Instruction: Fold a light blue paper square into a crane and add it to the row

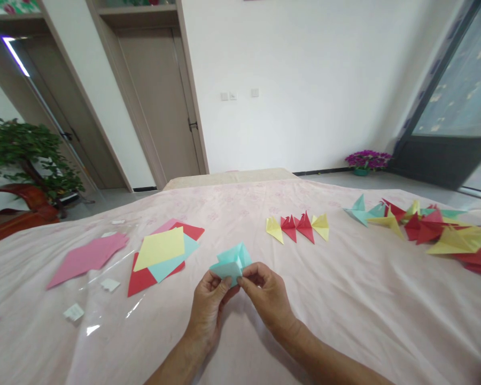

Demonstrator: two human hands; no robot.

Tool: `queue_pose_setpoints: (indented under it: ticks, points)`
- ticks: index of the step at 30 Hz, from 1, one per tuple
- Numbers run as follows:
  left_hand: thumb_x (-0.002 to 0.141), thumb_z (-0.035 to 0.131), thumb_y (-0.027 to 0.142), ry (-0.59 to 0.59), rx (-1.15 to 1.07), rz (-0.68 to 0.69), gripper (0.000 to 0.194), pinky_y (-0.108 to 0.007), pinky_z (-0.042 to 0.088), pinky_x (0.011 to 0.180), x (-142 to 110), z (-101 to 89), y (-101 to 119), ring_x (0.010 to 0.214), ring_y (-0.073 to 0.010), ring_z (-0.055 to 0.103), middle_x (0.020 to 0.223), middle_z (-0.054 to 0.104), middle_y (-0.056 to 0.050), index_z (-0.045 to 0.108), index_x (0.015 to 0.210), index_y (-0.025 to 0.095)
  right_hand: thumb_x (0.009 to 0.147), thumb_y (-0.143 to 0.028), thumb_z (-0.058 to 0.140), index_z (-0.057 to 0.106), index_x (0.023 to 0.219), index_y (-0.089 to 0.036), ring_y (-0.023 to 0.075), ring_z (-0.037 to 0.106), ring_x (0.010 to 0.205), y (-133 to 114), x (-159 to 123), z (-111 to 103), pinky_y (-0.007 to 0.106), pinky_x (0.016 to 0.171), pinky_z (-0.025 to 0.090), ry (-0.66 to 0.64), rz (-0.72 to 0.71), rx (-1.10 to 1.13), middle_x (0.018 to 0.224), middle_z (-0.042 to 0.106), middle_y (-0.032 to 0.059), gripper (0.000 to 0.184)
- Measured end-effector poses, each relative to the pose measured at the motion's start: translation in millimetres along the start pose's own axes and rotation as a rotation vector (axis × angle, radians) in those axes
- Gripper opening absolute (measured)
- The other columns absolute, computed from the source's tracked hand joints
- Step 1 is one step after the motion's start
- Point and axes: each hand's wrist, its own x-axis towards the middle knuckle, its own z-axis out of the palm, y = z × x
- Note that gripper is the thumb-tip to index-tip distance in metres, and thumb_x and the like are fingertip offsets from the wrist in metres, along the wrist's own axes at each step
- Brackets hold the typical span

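Note:
A light blue sheet of origami paper [229,263], partly folded with raised flaps, is held between both hands just above the pink tablecloth. My left hand [209,299] is closed on its lower left part, the thumb lying across the front. At the lower right corner, the thumb and fingers of my right hand [266,291] pinch the paper. The fingers behind the paper are partly hidden. Nearest to the left hand lies a fanned pile of square sheets [160,250] in yellow, light blue, red and pink.
Folded red and yellow paper cranes [304,228] stand in a row beyond my right hand. A larger heap of colored folded pieces [428,224] lies far right. Pink sheets [84,259], clear plastic wrap [100,321] and white scraps [110,284] are at left on the tablecloth [336,321].

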Motion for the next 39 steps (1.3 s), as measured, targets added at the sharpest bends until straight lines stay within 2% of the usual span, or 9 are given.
queue_pose_setpoints:
  ticks: [5, 9, 14, 17, 22, 27, 31, 35, 39]
  points:
    - [0.062, 0.087, 0.024, 0.009, 0.003, -0.024, 0.043, -0.03, 0.059, 0.076, -2, 5.4, 3, 0.087, -0.0188, 0.071, 0.091, 0.074, -0.003, 0.066, 0.099, 0.017, 0.075, -0.02, 0.067, 0.063, 0.072, -0.02, 0.0135, 0.055, 0.058, -1, 0, -1, 0.024, 0.057, 0.045, 0.014, -0.055, -0.08, 0.065, 0.063, -0.0015, 0.005]
    - [0.066, 0.085, 0.021, -0.026, -0.02, -0.015, 0.041, -0.026, 0.058, 0.078, 0, 4.7, 2, 0.088, -0.0158, 0.07, 0.094, 0.073, -0.002, 0.063, 0.101, 0.018, 0.077, -0.019, 0.066, 0.063, 0.073, -0.021, 0.0125, 0.054, 0.056, -1, -1, -1, 0.023, 0.056, 0.044, 0.012, -0.118, -0.173, 0.066, 0.063, -0.0022, 0.005]
    - [0.074, 0.08, 0.018, -0.078, -0.043, -0.053, 0.036, -0.022, 0.058, 0.079, 5, -2.6, -2, 0.087, -0.0125, 0.069, 0.1, 0.071, -0.003, 0.063, 0.105, 0.017, 0.077, -0.02, 0.068, 0.065, 0.078, -0.022, 0.0127, 0.056, 0.056, -1, -3, -3, 0.023, 0.056, 0.042, -0.018, -0.123, -0.254, 0.068, 0.066, -0.0029, 0.004]
    - [0.071, 0.083, 0.019, -0.062, -0.041, -0.083, 0.036, -0.021, 0.059, 0.075, 8, -6.1, -1, 0.085, -0.0127, 0.069, 0.099, 0.071, -0.004, 0.064, 0.101, 0.016, 0.081, -0.022, 0.066, 0.065, 0.081, -0.023, 0.0132, 0.059, 0.061, -3, -5, -7, 0.023, 0.059, 0.043, -0.076, -0.16, -0.277, 0.072, 0.067, -0.0025, 0.001]
    - [0.063, 0.088, 0.019, -0.017, -0.011, -0.118, 0.04, -0.016, 0.059, 0.063, 13, -12.0, 3, 0.073, -0.0091, 0.067, 0.091, 0.07, -0.003, 0.065, 0.097, 0.015, 0.09, -0.022, 0.056, 0.065, 0.083, -0.022, 0.0131, 0.06, 0.067, -7, -5, -12, 0.023, 0.064, 0.043, -0.137, -0.26, -0.303, 0.075, 0.068, -0.0015, 0.011]
    - [0.064, 0.087, 0.019, -0.015, 0.04, -0.126, 0.041, -0.014, 0.058, 0.062, 15, -17.3, 6, 0.07, -0.0078, 0.066, 0.091, 0.07, -0.002, 0.066, 0.099, 0.015, 0.087, -0.021, 0.058, 0.063, 0.09, -0.021, 0.0118, 0.057, 0.062, 0, 1, -15, 0.023, 0.061, 0.044, -0.064, -0.245, -0.252, 0.073, 0.065, -0.002, 0.005]
    - [0.065, 0.087, 0.021, -0.047, 0.121, -0.123, 0.042, -0.014, 0.056, 0.061, 16, -19.9, 11, 0.07, -0.0079, 0.065, 0.09, 0.07, -0.002, 0.066, 0.101, 0.016, 0.08, -0.012, 0.062, 0.06, 0.099, -0.021, 0.0115, 0.055, 0.065, 5, 13, -21, 0.023, 0.061, 0.045, 0.013, -0.318, -0.225, 0.082, 0.059, -0.0008, 0.022]
    - [0.068, 0.085, 0.02, -0.127, 0.189, -0.126, 0.038, -0.014, 0.053, 0.06, 17, -23.6, 17, 0.067, -0.0065, 0.062, 0.085, 0.07, -0.001, 0.065, 0.099, 0.017, 0.075, -0.004, 0.062, 0.066, 0.101, -0.025, 0.0128, 0.056, 0.076, 4, 24, -30, 0.023, 0.06, 0.045, -0.08, -0.428, -0.257, 0.095, 0.053, 0.002, 0.034]
    - [0.067, 0.085, 0.023, -0.174, 0.237, -0.151, 0.037, -0.015, 0.049, 0.058, 17, -25.5, 21, 0.064, -0.0063, 0.06, 0.079, 0.069, 0.0, 0.065, 0.097, 0.016, 0.075, -0.005, 0.067, 0.071, 0.092, -0.027, 0.0139, 0.057, 0.084, 3, 27, -38, 0.026, 0.07, 0.047, -0.166, -0.493, -0.327, 0.104, 0.053, 0.0027, 0.028]
